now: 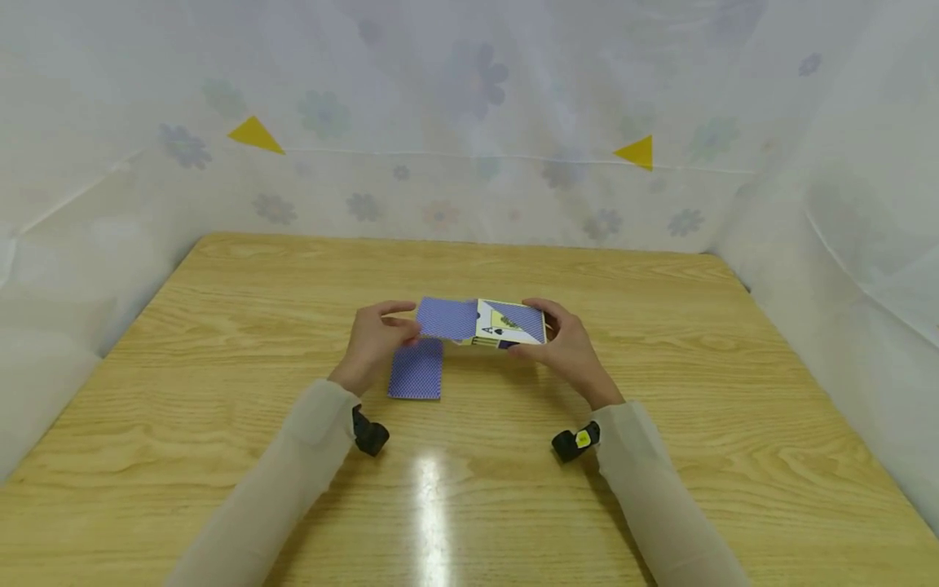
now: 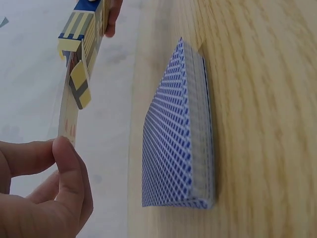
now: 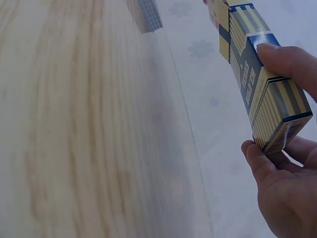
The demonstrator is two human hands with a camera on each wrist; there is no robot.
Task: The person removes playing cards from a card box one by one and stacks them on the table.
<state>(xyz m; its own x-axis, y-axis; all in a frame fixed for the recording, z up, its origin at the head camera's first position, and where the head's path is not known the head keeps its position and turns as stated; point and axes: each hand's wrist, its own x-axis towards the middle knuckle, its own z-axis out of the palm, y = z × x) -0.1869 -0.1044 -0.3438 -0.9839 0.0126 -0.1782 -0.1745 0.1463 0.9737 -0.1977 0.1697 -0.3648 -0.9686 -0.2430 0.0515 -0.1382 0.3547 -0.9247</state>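
A playing card (image 1: 443, 318) pinched in my left hand (image 1: 376, 336), its box (image 1: 509, 323) gripped in my right hand (image 1: 565, 346).

My left thumb and finger grasp the card by its end at my 9 o'clock, blue patterned back up; its other end runs at 3 o'clock to the mouth of the box, where a flap (image 2: 80, 82) stands open. My right thumb and fingers clasp the box from both sides, above the table (image 1: 660, 342). At 8 o'clock from the box, a stack of cards (image 1: 416, 373) lies on the wood, blue back up. Beyond, yellow triangles (image 1: 257, 135) mark the flowered sheet (image 1: 411, 98) at 10 and 1 o'clock.
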